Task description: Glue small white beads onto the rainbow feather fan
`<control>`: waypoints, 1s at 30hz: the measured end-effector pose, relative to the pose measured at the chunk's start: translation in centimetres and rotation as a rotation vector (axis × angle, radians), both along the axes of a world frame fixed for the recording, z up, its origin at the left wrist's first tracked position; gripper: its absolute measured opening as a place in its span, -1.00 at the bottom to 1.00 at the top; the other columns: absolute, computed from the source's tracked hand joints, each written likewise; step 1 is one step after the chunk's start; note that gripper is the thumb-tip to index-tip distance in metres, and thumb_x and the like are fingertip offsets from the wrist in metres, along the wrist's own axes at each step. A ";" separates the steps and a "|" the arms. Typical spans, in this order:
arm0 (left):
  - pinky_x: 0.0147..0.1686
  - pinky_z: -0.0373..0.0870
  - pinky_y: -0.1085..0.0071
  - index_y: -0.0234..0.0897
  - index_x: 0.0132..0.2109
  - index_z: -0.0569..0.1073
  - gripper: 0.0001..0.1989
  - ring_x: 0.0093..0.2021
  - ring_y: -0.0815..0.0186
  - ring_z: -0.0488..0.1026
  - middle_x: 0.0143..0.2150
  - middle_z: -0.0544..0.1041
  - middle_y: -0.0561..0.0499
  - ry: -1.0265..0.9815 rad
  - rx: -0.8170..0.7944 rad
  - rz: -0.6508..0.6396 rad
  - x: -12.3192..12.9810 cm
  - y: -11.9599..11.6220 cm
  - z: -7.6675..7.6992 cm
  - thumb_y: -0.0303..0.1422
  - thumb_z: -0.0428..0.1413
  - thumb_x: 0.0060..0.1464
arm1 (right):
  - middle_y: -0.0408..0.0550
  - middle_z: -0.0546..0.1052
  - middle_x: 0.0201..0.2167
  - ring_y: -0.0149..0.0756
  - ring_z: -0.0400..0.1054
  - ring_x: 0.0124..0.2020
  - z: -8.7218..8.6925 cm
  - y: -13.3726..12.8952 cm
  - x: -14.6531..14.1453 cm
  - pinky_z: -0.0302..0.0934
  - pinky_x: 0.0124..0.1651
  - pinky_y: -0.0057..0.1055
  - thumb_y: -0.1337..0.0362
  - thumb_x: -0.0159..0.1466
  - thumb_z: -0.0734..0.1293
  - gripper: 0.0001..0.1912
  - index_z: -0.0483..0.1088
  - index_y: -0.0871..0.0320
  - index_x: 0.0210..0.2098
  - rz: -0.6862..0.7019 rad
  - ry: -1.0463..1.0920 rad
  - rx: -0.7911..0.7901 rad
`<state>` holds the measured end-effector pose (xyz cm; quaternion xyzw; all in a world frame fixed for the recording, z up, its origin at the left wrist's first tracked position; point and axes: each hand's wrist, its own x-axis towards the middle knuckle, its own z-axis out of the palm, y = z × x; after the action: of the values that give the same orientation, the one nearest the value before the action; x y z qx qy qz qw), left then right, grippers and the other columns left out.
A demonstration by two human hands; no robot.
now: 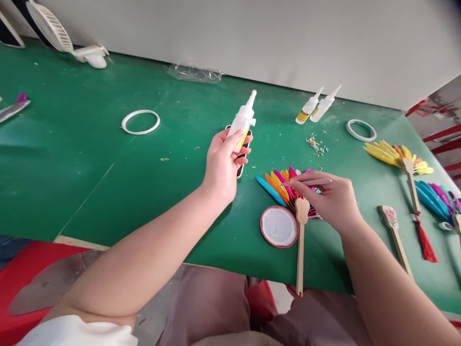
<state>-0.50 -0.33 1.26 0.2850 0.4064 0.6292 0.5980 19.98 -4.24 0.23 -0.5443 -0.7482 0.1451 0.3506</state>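
Note:
My left hand [222, 170] is wrapped round a white squeeze glue bottle [242, 120] with a yellow label, its pointed nozzle tilted up. A phone-like black object with a pale edge [240, 169] is partly hidden behind that hand. In my right hand [336, 199] a slim pale pink pen-like tool [319, 182] is pinched, its tip pointing left over a feather fan. The fan's feathers [275, 185] are blue, orange, yellow and pink, partly covered by the hand. Its wooden handle [301, 250] reaches past the table's front edge. Beside it lies a round white dish [279, 227] with a red rim and tiny beads.
Two more glue bottles [307, 111] stand at the back, near scattered colourful bits [317, 145]. White rings [140, 122] lie left and right. A yellow feather fan [389, 156], a blue-purple fan [434, 198] and a wooden handle [396, 235] lie at right. Clear plastic [196, 72] touches the wall.

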 end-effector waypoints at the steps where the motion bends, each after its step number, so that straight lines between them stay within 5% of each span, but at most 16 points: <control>1: -0.44 0.26 0.56 -0.27 -0.14 0.37 -0.58 -0.40 0.52 0.39 -0.25 0.52 0.03 0.008 0.006 -0.006 0.0 -0.1 0.0 -0.11 0.19 -0.08 | -0.18 0.62 -0.41 -0.39 0.48 -0.41 0.0 0.0 0.1 0.36 -0.34 -0.44 0.26 0.18 0.38 -0.90 0.55 0.07 -0.44 0.030 -0.033 0.005; 11: -0.40 0.28 0.54 -0.27 -0.09 0.37 -0.57 -0.40 0.52 0.39 -0.22 0.52 0.01 0.014 0.009 -0.075 0.1 -0.2 0.0 -0.11 0.18 -0.05 | -0.18 0.61 -0.42 -0.38 0.49 -0.41 -0.2 -0.1 -0.1 0.37 -0.34 -0.45 0.31 0.19 0.38 -0.91 0.53 0.09 -0.43 0.125 -0.100 0.040; 18: -0.18 0.35 0.40 -0.28 -0.10 0.39 -0.61 -0.36 0.46 0.40 -0.20 0.53 -0.01 -0.019 -0.071 -0.285 0.5 -0.6 -0.1 -0.14 0.15 -0.03 | -0.17 0.61 -0.41 -0.39 0.48 -0.42 -0.3 -0.2 -0.4 0.37 -0.40 -0.47 0.29 0.19 0.38 -0.91 0.53 0.09 -0.42 0.133 -0.084 -0.015; 30: -0.14 0.41 0.24 -0.29 -0.14 0.44 -0.66 -0.35 0.44 0.37 -0.26 0.51 -0.01 -0.213 -0.196 -0.518 0.9 -0.8 -1.0 -0.18 0.19 -0.02 | -0.16 0.60 -0.42 -0.39 0.47 -0.43 -0.6 -0.1 -0.4 0.38 -0.38 -0.47 0.28 0.18 0.39 -0.95 0.51 0.10 -0.40 0.107 -0.064 -0.020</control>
<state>0.39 -1.10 0.28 0.2525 0.3141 0.4397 0.8026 19.60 -4.38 -0.35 -0.5111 -0.7857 0.1537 0.3127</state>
